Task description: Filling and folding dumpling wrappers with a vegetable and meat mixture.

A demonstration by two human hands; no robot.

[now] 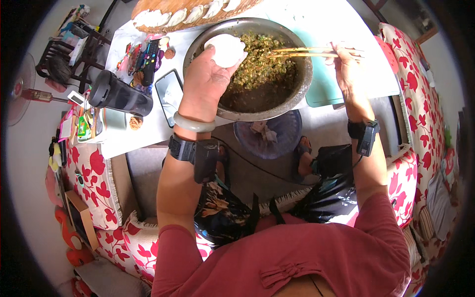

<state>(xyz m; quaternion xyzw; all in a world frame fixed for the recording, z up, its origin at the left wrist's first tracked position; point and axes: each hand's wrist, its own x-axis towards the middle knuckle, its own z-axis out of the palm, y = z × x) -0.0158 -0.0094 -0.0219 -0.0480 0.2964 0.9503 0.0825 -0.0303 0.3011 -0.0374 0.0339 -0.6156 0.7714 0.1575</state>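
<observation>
A round white dumpling wrapper (226,50) rests in my left hand (210,79), its fingers curled under and around it, above the left side of a large metal basin (303,89). Chopped green and yellow filling (257,59) lies in the basin, heaped toward the back. My right hand (344,64) grips a pair of chopsticks (316,52) to the right of the basin; their tips touch the filling. At the table's far side a woven tray (198,21) bears several folded white dumplings (177,18).
Beneath the basin's right side lies a pale green board (324,91). Left of the basin are a phone (169,91), a dark lidded bottle (121,96) and a cluster of small items (148,57). A bluish plastic bin (269,136) stands on the floor below the table edge.
</observation>
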